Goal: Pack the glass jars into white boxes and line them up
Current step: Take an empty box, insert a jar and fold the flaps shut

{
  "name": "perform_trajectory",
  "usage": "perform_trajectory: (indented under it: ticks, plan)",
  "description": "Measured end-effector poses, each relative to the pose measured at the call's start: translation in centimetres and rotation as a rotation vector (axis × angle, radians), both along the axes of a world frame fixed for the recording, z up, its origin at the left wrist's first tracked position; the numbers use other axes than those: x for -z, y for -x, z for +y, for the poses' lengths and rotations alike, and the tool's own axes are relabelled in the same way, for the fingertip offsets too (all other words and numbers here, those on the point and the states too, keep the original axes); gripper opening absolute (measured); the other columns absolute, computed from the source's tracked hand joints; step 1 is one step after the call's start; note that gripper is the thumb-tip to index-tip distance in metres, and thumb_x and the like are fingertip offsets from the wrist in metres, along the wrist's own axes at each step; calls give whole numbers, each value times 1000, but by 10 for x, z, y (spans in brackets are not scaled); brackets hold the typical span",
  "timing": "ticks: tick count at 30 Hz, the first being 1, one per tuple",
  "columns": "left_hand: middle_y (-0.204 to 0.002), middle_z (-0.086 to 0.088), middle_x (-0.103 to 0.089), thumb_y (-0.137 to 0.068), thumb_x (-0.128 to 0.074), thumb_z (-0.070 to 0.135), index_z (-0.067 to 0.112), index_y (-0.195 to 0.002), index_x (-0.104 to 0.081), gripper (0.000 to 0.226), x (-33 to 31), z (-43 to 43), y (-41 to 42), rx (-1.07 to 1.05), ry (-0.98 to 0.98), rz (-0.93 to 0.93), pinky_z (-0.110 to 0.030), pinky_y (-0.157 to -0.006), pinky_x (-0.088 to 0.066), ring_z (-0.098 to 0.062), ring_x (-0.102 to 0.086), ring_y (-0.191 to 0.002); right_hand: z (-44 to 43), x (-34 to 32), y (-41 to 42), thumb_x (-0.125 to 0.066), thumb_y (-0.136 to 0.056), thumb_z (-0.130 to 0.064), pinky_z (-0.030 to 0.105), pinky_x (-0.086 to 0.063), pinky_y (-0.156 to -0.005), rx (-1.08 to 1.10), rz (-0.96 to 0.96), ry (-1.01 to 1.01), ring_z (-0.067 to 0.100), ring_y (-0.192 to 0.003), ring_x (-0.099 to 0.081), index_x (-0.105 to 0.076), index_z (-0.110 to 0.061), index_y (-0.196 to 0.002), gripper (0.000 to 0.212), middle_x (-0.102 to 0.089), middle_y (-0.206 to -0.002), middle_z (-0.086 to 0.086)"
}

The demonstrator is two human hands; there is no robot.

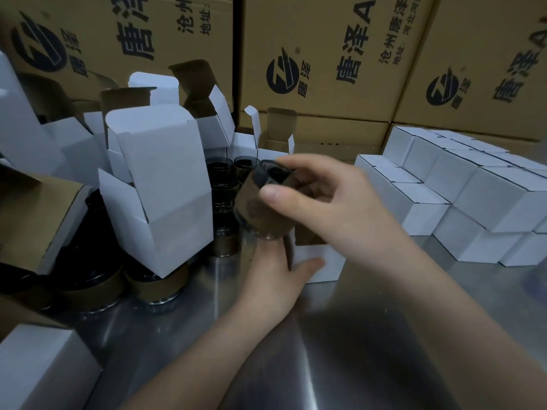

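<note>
My right hand (331,208) grips a dark glass jar (260,208) wrapped in a brown band, tilted, held above an open white box (322,261). My left hand (275,279) holds that box at its left side, thumb along the front edge. More dark jars (225,184) stand in a cluster behind, and two banded jars (159,287) sit at the left under open boxes. Closed white boxes (461,196) are stacked in rows at the right.
Several open white boxes (159,179) with raised flaps crowd the left. Large brown printed cartons (325,54) form a wall at the back. A closed white box (38,371) lies at the bottom left. The metal tabletop (340,321) shows under my arms.
</note>
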State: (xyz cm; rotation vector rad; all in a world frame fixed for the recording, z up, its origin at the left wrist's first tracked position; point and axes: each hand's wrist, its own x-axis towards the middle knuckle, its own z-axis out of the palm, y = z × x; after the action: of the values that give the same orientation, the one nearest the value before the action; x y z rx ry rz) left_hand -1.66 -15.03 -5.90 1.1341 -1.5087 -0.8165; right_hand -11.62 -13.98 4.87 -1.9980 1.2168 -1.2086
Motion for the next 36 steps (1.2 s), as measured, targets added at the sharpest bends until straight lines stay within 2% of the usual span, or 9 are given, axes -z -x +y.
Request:
perform_trajectory:
  ticks: [2, 7, 11, 15, 20, 24, 29, 34, 36]
  plan:
    - [-133, 9, -53, -79, -80, 26, 27, -137, -42, 69, 2, -3, 0, 7, 12, -12, -27, -105, -41, -5, -49, -125, -1, -4, 12, -73, -70, -57, 31, -57, -86, -14, -64, -9, 7, -97, -68, -70, -34, -109, 46, -72, -101, -11]
    - [-133, 13, -47, -76, -81, 32, 32, -144, -38, 80, 5, -5, -4, -19, 11, -48, -40, -109, -42, -7, -46, -127, -4, -3, 34, -70, -74, -38, 20, -53, -78, -36, -257, -58, 8, -94, -69, -64, -23, -113, 42, -72, -102, 3]
    - [-145, 9, -43, -76, -81, 32, 29, -150, -30, 90, 5, -5, -4, -27, -24, -53, -43, -113, -37, -10, -41, -134, -8, 4, 42, -68, -75, -32, 20, -53, -73, -41, -401, -99, 7, -83, -68, -54, -16, -112, 43, -73, -87, -5]
    - [-148, 11, -39, -76, -82, 29, 35, -151, -23, 96, 2, -3, -5, -20, -40, -18, -45, -114, -36, -10, -37, -138, -11, 7, 45, -68, -77, -26, 20, -52, -73, -57, -449, -97, 8, -84, -69, -51, -13, -114, 43, -74, -88, -4]
    - [-151, 11, -35, -77, -81, 26, 53, -145, -9, 103, -1, -1, -5, -8, -28, -15, -47, -115, -36, -11, -34, -140, -15, 10, 49, -74, -72, -26, 25, -55, -79, -19, -366, -97, 21, -98, -70, -51, -17, -114, 48, -74, -104, 3]
    - [-150, 12, -37, -78, -81, 25, 63, -139, -7, 104, -2, 1, -5, -9, 1, -26, -49, -114, -36, -12, -35, -140, -17, 13, 51, -77, -69, -24, 33, -56, -88, -12, -270, -71, 20, -100, -69, -51, -23, -111, 50, -73, -106, 2]
    - [-150, 14, -36, -79, -79, 20, 62, -142, -9, 103, -1, 2, -5, -16, 44, -54, -48, -115, -34, -9, -32, -140, -22, 21, 51, -79, -68, -23, 34, -58, -85, 0, -185, -26, 17, -97, -69, -49, -29, -110, 52, -73, -104, -1]
    - [-149, 17, -34, -81, -79, 24, 61, -143, -11, 100, 0, 1, -5, -18, 51, -74, -48, -115, -34, -6, -31, -140, -25, 25, 52, -77, -60, -46, 26, -53, -88, 56, -25, 14, 6, -104, -64, -45, -47, -106, 56, -67, -105, -15]
    - [-149, 17, -34, -81, -79, 24, 59, -144, -11, 99, 0, 1, -5, -18, 58, -74, -48, -114, -35, -6, -31, -140, -26, 25, 52, -75, -58, -47, 25, -52, -87, 64, 13, 37, 6, -103, -64, -44, -47, -105, 57, -62, -105, -22]
